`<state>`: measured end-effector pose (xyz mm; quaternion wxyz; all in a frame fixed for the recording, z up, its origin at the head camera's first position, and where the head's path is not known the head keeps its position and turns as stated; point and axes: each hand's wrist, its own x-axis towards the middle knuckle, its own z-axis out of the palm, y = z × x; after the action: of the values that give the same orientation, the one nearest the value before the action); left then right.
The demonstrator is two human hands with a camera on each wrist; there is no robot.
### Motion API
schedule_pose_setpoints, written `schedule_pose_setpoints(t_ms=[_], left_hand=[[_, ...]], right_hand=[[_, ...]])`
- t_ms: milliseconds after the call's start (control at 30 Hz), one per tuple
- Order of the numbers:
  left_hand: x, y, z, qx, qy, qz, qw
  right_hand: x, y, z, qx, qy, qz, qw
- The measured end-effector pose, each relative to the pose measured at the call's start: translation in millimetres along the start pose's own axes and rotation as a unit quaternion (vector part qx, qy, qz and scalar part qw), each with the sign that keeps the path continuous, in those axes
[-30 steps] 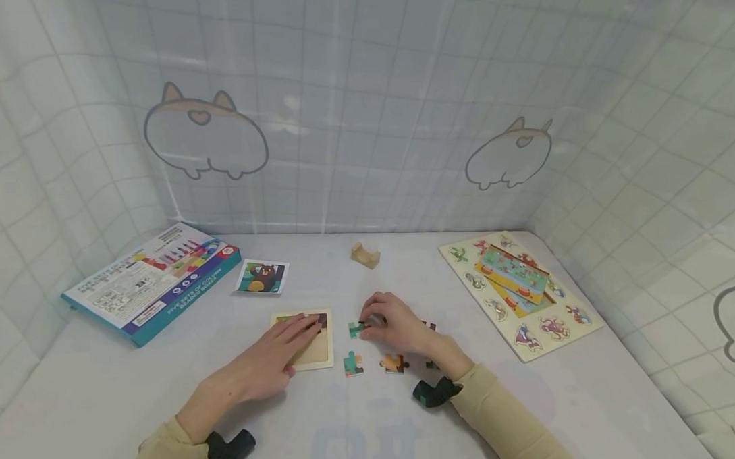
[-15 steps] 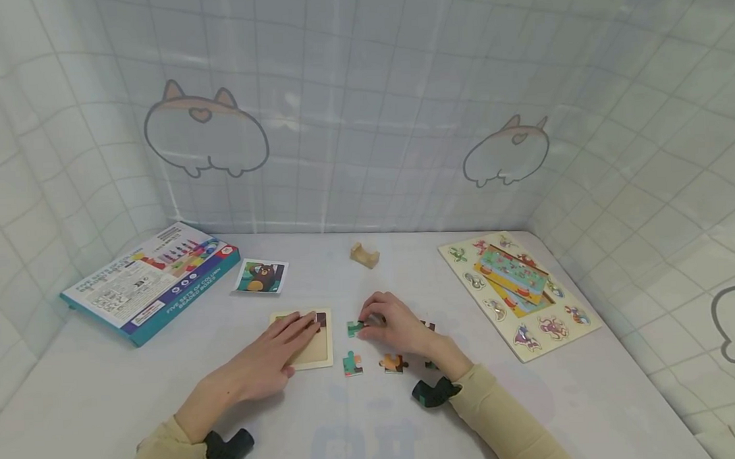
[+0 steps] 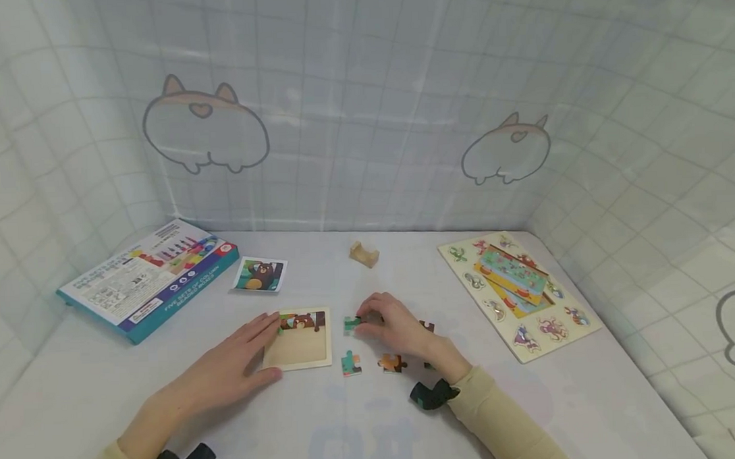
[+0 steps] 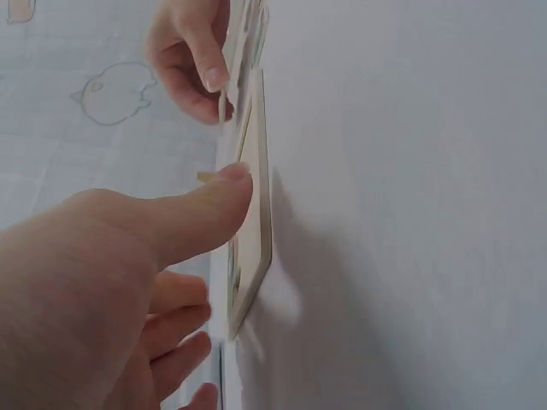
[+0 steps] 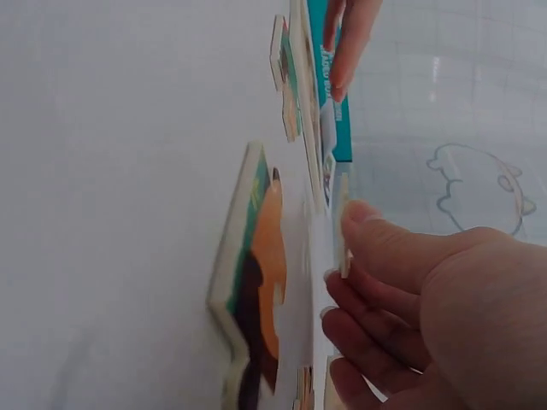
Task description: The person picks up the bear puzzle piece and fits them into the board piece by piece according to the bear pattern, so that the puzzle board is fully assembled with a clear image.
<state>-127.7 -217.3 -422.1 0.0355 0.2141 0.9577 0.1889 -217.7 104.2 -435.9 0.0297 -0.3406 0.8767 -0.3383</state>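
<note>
A square wooden puzzle tray (image 3: 329, 345) lies in front of me, with a strip of bear-picture pieces (image 3: 302, 320) along its far side and bare wood below. My left hand (image 3: 223, 366) rests at its left edge, fingers extended, thumb (image 4: 209, 218) by the near corner. Just right of the tray, my right hand (image 3: 392, 323) pinches a green jigsaw piece (image 3: 350, 326) between thumb and fingers; the right wrist view shows that piece (image 5: 344, 226) edge-on. Nearer to me lie a green-and-orange piece (image 3: 350, 364) and an orange-brown piece (image 3: 392, 363).
Dark pieces (image 3: 428, 326) lie partly hidden behind the right wrist. A bear picture card (image 3: 261, 275) and a boxed toy set (image 3: 150, 281) are at the left. A small wooden block (image 3: 365, 254) stands farther back, and an animal board with cards (image 3: 522, 295) lies right.
My left hand has slid left off the tray's top to its left edge, uncovering the bear pieces. My right hand stays at the green piece.
</note>
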Motion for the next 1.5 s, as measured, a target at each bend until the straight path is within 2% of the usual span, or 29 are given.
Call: schedule_pose_setpoints(t_ms=[233,433,633,867,1100,1500], left_hand=[[0.1,-6.9,-3.3,-0.014,-0.035,-0.017,0.9992],[0.9,-11.4,-2.0,-0.029,-0.032,-0.017,0.9989],[3.3,-9.5,-1.8,-0.036,-0.026,-0.019,0.9988],[3.9,-8.3,-2.3,-0.044,-0.025,-0.041,0.9979],[2.7,-9.7,-2.0,-0.056,-0.027,-0.050,0.9968],[3.6,-8.8,-2.6,-0.058,-0.030,-0.057,0.9962]], right_hand=[[8.9,-19.6,8.1,0.021,0.002,-0.031,0.9993],[22.1,-41.1,22.4,0.012,-0.011,-0.051,0.9985],[37.2,-54.1,37.3,-0.011,-0.012,-0.060,0.9981],[50.1,-67.0,52.2,-0.046,-0.025,-0.061,0.9968],[54.4,-72.4,62.8,-0.098,-0.033,-0.055,0.9931],[54.3,-71.1,75.2,-0.096,-0.001,-0.050,0.9942]])
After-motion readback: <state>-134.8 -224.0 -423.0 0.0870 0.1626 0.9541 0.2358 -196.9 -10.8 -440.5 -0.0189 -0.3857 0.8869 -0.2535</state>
